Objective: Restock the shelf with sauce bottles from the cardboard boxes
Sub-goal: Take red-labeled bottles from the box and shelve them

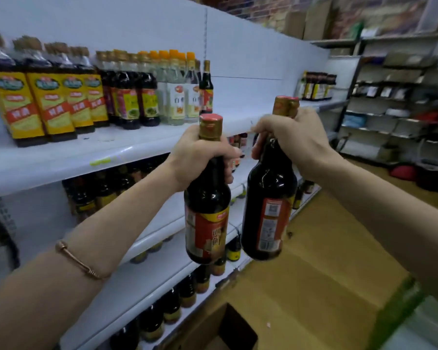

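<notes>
Both arms reach up toward the shelf (142, 145); left grip (200, 154) and right grip (292, 137) each clench a dark sauce bottle's neck: left bottle (206, 210), right bottle (269, 198).

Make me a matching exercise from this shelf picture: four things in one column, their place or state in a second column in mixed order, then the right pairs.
Things
1. left hand
2. right hand
3. yellow-labelled bottles
4. cardboard box

Places or states
A. open, on the floor below the shelves
B. standing in a row at the left end of the upper shelf
C. grips the neck of the bottle with the barcode label turned to the camera
D. grips the neck of the bottle with the red front label showing

Pairs: 1-D, 2-C, 3-B, 4-A
</notes>
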### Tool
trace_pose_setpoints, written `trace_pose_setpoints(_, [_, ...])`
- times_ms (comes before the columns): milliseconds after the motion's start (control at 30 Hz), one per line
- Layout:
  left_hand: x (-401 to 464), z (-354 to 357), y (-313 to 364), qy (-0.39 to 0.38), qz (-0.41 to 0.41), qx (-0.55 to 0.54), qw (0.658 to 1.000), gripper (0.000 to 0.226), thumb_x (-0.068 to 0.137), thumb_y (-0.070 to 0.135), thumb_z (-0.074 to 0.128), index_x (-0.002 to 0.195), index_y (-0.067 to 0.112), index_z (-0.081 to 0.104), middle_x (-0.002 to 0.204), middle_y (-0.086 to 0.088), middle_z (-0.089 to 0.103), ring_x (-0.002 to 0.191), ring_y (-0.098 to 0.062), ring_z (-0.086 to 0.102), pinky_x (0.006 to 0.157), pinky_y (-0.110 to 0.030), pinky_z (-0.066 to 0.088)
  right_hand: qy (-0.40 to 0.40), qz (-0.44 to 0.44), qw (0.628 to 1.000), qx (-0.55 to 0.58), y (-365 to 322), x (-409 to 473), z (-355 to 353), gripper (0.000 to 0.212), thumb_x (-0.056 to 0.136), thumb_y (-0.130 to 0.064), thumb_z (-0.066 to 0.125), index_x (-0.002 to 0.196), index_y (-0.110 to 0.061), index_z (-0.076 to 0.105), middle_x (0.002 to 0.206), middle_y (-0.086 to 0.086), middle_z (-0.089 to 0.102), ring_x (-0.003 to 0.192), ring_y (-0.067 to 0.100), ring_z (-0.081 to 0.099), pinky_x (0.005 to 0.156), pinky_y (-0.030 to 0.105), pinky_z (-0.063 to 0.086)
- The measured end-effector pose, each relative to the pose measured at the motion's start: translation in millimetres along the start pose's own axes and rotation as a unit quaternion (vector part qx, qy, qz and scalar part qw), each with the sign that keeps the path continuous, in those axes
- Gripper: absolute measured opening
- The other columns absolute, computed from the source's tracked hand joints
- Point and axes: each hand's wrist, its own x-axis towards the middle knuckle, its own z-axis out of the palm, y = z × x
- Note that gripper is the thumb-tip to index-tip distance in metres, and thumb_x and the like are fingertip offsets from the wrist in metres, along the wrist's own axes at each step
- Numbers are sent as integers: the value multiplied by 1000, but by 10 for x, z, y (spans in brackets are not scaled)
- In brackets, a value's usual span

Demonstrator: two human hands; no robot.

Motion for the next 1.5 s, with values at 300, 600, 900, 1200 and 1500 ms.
trace_pose_setpoints(300, [1138, 939, -383, -57, -34, -47, 997, 21, 67, 2, 61, 52, 1, 47, 48, -13, 46, 42, -26, 47, 51, -32, 47, 52, 18, 998, -14, 516, 481, -1133, 28, 81, -7, 61, 72, 20, 63, 55, 18, 66, 44, 18, 57, 45, 17, 44])
trace_pose_setpoints(600, [2402, 1569, -940, -101, -24, -66, 992, 25, 67, 3, 61, 45, 8, 51, 47, -12, 47, 42, -25, 47, 53, -33, 48, 97, 16, 995, -31, 1245, 1229, -2069, 30, 79, -10, 62, 55, 7, 64, 57, 19, 67, 52, 28, 61, 58, 32, 49])
trace_pose_setpoints(900, [4110, 2079, -1566, -125, -7, -72, 989, 21, 65, 2, 62, 52, 1, 46, 46, -12, 46, 42, -24, 47, 52, -31, 48, 146, -9, 989, -37, 2008, 2396, -2993, 21, 78, -4, 61, 64, 12, 60, 54, 18, 63, 50, 34, 62, 59, 44, 54])
trace_pose_setpoints(1200, [5353, 2203, -2107, -124, -11, -34, 992, 24, 65, 5, 62, 44, 8, 51, 45, -12, 49, 40, -26, 49, 54, -33, 50, 111, 4, 991, -71, 2900, 3480, -3504, 30, 79, -11, 62, 59, 11, 64, 55, 16, 67, 49, 29, 62, 54, 28, 49])
trace_pose_setpoints(1500, [6349, 1818, -2500, 12, -34, 34, 999, 25, 66, 5, 63, 45, 7, 51, 45, -13, 50, 41, -27, 51, 58, -33, 48, -15, -33, 999, -9, 3532, 4998, -3489, 30, 81, -12, 63, 60, 9, 65, 54, 16, 66, 42, 16, 56, 46, 20, 44])
